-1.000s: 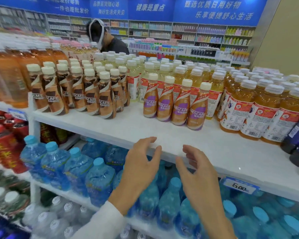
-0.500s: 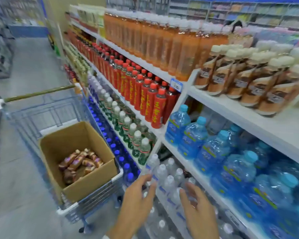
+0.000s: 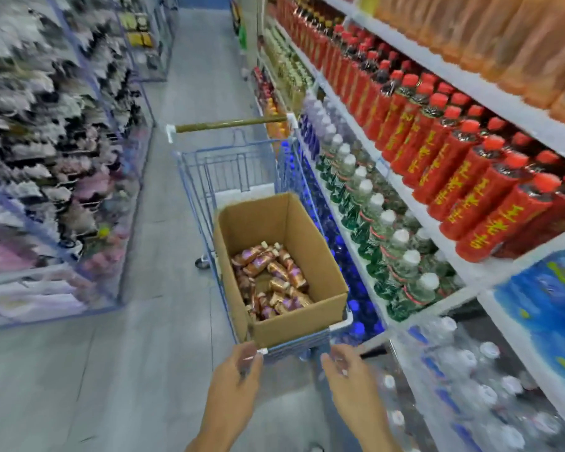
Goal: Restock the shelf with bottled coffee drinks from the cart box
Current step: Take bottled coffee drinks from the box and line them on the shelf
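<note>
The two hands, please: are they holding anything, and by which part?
Nothing is held; the left hand and right hand reach empty toward the cart box.

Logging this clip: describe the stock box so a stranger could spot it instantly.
In the aisle stands a blue wire cart beside the drink shelves. Its near end holds an open brown cardboard box. It alone holds small coffee bottles lying loose.

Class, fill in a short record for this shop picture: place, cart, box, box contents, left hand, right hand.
Place: shop aisle, drink shelves on the right
Cart: blue wire, standing beside the shelves
Box: open cardboard, inside the cart
Box contents: coffee bottles lying loose at the bottom
Left hand: empty, fingers relaxed, by the cart's near end
Right hand: likewise empty and relaxed
</note>
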{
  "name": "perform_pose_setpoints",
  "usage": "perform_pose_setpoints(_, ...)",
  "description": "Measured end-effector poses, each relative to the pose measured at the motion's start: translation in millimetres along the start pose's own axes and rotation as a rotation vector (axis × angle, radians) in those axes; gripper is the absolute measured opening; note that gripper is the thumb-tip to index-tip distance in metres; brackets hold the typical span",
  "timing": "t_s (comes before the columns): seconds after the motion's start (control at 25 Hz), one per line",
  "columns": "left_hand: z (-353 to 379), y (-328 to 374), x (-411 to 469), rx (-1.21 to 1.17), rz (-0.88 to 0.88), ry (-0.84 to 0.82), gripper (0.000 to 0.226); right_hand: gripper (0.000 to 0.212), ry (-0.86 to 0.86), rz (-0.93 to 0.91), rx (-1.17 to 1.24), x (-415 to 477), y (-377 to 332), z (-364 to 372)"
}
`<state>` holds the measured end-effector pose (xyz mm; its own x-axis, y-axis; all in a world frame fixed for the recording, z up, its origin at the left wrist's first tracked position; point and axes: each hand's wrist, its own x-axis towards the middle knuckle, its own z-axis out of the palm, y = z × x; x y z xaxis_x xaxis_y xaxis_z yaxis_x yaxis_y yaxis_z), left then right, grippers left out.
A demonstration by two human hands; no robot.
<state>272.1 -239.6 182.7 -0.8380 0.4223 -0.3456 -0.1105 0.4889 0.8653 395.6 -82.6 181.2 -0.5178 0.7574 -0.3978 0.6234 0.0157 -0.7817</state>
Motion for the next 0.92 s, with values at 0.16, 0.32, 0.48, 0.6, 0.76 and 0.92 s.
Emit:
perform_pose_setpoints(0.16, -3.4, -5.2, 41.9, -0.011, -0.105, 0.042, 0.022, 0.034, -0.088, 0.041, -0.055, 49.8, -14.7, 21.8)
perform_pose_setpoints(0.32, 12.3, 1.3, 100.7, 0.048, -0.165, 0.012, 0.011, 0.032, -0.138, 0.043, -0.068, 110.0, -25.7, 31.8)
perform_pose_setpoints(0.48, 41.0, 24.0, 170.2, 0.096, -0.193, 0.012, 0.015, 0.022, -0.228, 0.072, -0.085, 170.1, -42.9, 28.8)
perform_pose_setpoints(0.6, 72.8, 16.5, 227.9, 0.087, -0.305, -0.040, 0.030, 0.025, -0.240, 0.124, -0.111, 209.6, -44.9, 28.8)
perform_pose_setpoints(0.76, 129.3, -31.2, 306.3, -0.007, -0.714, -0.111, 0.043, 0.031, -0.284, 0.228, -0.179, 242.3, -39.5, 26.8)
perform_pose_setpoints(0.92, 198.3, -129.4, 359.5, -0.155, -1.021, -0.172, 0.082, 0.017, -0.232, 0.293, -0.187, 256.8, -26.5, 39.9)
